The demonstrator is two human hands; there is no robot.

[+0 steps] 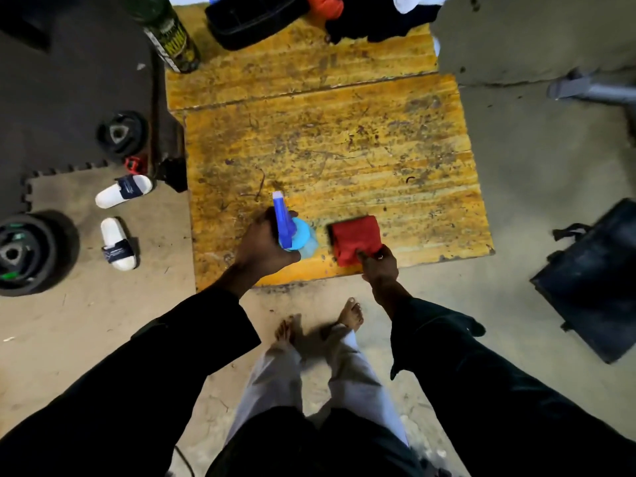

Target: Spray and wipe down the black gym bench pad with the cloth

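A blue spray bottle (292, 232) with a darker blue trigger head stands at the near edge of a scuffed yellow wooden board (344, 149). My left hand (263, 247) is wrapped around its neck. Just to its right lies a folded red cloth (354, 237) on the board. My right hand (378, 266) pinches the cloth's near edge. A dark padded object (592, 280) lies on the floor at the far right; I cannot tell whether it is the bench pad.
Two weight plates (122, 134) (24, 253) and a pair of white slides (118, 218) lie on the left, by dark foam mats (69, 98). A dark bottle (168, 32), a black bag (254, 18) and clothing sit at the board's far end. My bare feet (320, 325) stand on concrete.
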